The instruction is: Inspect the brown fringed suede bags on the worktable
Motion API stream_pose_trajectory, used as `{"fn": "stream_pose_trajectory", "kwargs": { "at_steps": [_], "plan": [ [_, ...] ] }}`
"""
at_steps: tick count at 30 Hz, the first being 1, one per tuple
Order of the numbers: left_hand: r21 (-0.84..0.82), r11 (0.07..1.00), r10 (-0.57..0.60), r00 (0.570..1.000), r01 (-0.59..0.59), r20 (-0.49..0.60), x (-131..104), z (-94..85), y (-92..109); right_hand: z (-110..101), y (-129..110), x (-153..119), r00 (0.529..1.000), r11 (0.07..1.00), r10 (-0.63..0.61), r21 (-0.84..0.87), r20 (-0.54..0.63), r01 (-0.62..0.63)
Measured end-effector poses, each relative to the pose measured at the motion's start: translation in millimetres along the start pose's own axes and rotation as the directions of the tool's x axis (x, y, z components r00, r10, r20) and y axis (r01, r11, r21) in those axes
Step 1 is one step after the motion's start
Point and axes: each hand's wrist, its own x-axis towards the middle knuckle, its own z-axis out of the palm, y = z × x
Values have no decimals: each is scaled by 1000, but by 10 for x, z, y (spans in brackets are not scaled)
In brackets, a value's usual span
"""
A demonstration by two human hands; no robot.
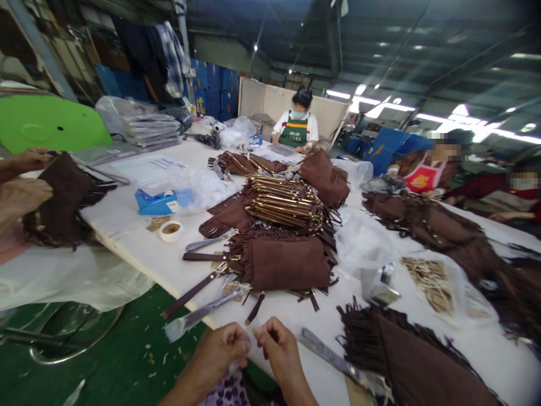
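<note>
Both hands (249, 347) pinched together, brown fringed pouch (285, 262) beyond

Both hands meet low down, left hand (226, 345) and right hand (276, 345) curled up, fingertips nearly touching.

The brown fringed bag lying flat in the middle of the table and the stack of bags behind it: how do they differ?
The single fringed bag lies flat and alone; the stack of bags is piled many high. The single bag shows a broad suede face; the stack shows mostly gold-coloured metal edges. The single bag is nearer to the hands; the stack is farther. Both are brown with fringe and rest on the white table.
</note>
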Motion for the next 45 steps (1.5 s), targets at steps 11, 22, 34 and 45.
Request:
{"fn": "stream_pose_trajectory", "kwargs": {
  "at_steps": [11, 22, 34, 45],
  "plan": [
    [240, 970, 64, 993, -39, -99, -76, -101, -62, 125, 22, 63, 996, 997, 5, 77, 87, -11],
    [299, 954, 38, 997, -18, -61, -78, -135, -41, 196, 70, 80, 984, 966, 112, 217, 142, -141],
    [149, 987, -41, 996, 52, -76, -21, -239, -14, 90, 178, -60, 987, 969, 116, 207, 108, -137],
    [468, 877, 104, 993, -114, 47, 10, -94, 64, -88, 38, -75, 993, 991, 65, -121, 94, -54]
  ]
}}
